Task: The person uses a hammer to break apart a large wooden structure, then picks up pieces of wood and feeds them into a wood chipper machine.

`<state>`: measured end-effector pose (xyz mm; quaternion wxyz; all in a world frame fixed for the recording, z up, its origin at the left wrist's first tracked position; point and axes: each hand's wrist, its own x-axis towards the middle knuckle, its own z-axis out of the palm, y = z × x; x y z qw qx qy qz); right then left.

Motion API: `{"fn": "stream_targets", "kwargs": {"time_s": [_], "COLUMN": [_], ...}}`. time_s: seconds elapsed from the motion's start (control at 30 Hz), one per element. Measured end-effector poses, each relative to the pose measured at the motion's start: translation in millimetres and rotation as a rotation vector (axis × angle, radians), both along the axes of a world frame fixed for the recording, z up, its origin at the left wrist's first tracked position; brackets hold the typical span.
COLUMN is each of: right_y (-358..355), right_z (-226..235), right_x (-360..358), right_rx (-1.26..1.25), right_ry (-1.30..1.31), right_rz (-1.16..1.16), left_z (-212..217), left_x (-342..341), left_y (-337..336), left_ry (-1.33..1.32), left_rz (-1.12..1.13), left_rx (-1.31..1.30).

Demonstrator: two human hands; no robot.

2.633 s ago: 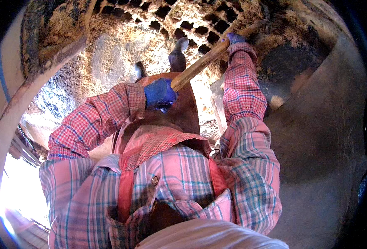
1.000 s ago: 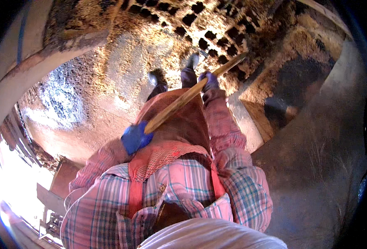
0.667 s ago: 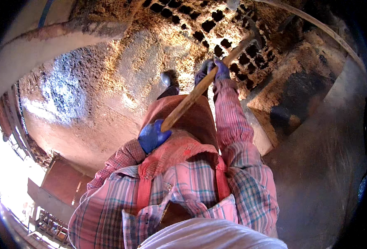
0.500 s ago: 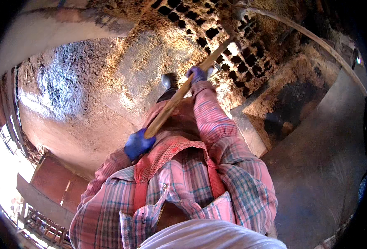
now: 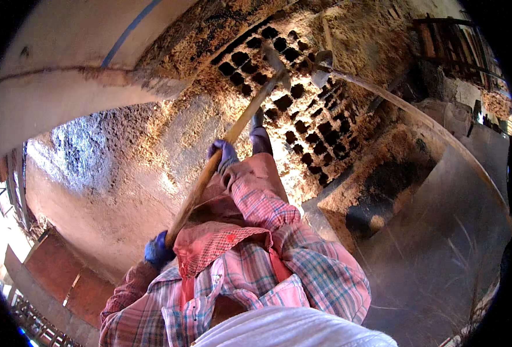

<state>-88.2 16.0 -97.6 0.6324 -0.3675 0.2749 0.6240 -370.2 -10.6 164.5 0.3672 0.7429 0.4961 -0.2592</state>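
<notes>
Both my hands are closed round the wooden handle [image 5: 193, 194] of a long-handled tool. My left hand [image 5: 159, 250], in a blue glove, grips the handle's near end beside my waist. Further up the shaft, my right hand [image 5: 224, 154] in a purple glove wraps round it. The tool's narrow metal head [image 5: 276, 62] reaches over a grid of dark square holes [image 5: 283, 102]; whether it is a shovel or a hoe I cannot tell. Light brown, crumbly material [image 5: 209, 98] lies over the floor and round the holes.
A second tool's long curved handle [image 5: 418, 110] runs along the right, its metal head [image 5: 322, 60] beside the holes. A pale wall [image 5: 65, 101] stands at the left. Rusty red panels [image 5: 59, 266] lie at lower left, and a grey sheet [image 5: 424, 248] at right. My dark boot [image 5: 260, 139] stands near the holes.
Both hands and the handle have shifted left in view, and the tool's metal head now shows among the holes. My body and the view have turned a little.
</notes>
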Motion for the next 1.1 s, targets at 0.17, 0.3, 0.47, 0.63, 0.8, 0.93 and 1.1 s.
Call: {"fn": "stream_targets", "kwargs": {"time_s": [0.17, 0.3, 0.47, 0.63, 0.8, 0.93, 1.1], "right_y": [102, 139, 156, 208, 205, 195, 160], "right_z": [7, -32, -23, -2, -45, -14, 64], "right_x": [150, 311, 471, 484, 342, 259, 194], "right_rx": [-0.078, -0.360, -0.179, -0.473, -0.695, -0.579, -0.220], "right_ry": [-0.095, -0.476, -0.671, -0.839, -0.947, -0.630, 0.068], "right_rz": [-0.262, -0.028, 0.145, 0.367, 0.610, 0.447, 0.129], "left_z": [-36, -69, -121, -111, -57, 1, 78], "left_x": [141, 288, 448, 499, 393, 330, 249], "left_y": [76, 116, 141, 159, 138, 135, 135], "left_ry": [-0.084, -0.299, -0.382, -0.513, -0.371, -0.404, -0.412], "left_rz": [0.182, 0.578, 0.764, 0.823, 1.180, 1.226, 0.895], "left_rx": [-0.045, -0.708, -0.862, -0.856, -1.215, -1.248, -1.078]}}
